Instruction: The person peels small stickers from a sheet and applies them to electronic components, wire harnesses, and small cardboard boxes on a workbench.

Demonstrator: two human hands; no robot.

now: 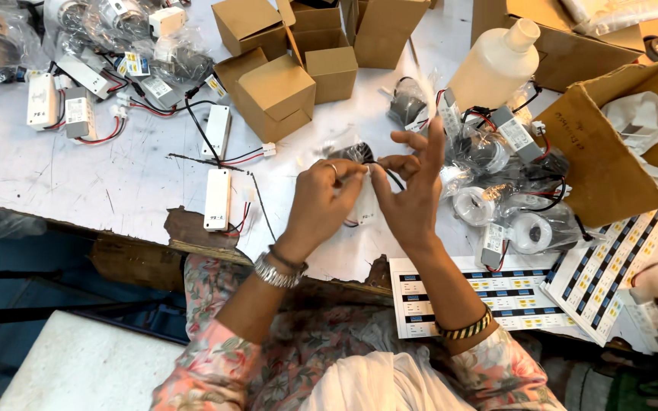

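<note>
Floral sleeves [268, 358] lead up to the left hand [321, 202] and right hand [413, 190] at frame centre, fingers pinching a small white wired module [365, 207] above the desk [78, 175], whose thin wires could snag and tear loose.

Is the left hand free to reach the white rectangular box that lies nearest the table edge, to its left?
Probably not at once: the left hand is pinching a small black wire part together with the right hand. The white box itself lies uncovered, nothing between.
</note>
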